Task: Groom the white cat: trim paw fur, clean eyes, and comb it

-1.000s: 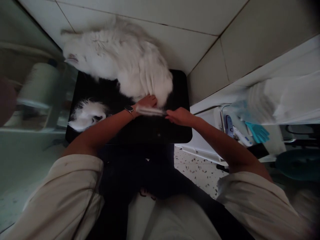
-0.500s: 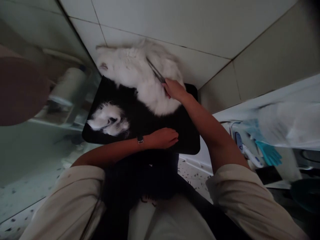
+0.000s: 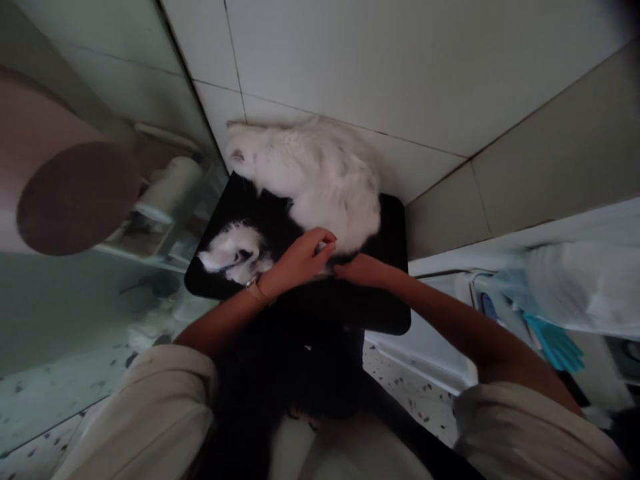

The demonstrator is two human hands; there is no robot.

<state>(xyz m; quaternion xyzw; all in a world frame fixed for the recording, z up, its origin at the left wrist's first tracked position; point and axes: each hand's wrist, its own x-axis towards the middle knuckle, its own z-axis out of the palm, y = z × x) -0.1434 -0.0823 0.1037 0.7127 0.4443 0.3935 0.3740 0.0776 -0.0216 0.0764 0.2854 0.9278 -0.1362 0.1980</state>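
A white, long-haired animal, probably a cat (image 3: 330, 180), lies along the wall on a black tabletop (image 3: 380, 307), its head to the left. My left hand (image 3: 305, 257) is at the animal's near side with its fingers curled. Close against it, my right hand (image 3: 365, 270) is closed, fingertips meeting near the left hand's. Something pale shows between the two hands, too small and dim to name. A comb-like metal tool seen earlier in the right hand cannot be made out now. To the left of my left wrist rests a heap of loose white fur (image 3: 235, 250).
Tiled walls (image 3: 350, 73) close in the back and right. On the left are a shelf with a white bottle-like container (image 3: 170, 190) and a large pinkish rounded object (image 3: 75, 200). Turquoise gloves (image 3: 557, 343) and a whitish plastic bag (image 3: 585, 287) are at the right.
My right hand has drawn back from the animal's fur toward me. My left hand has lifted from the table's front edge to meet it. The view has shifted slightly.
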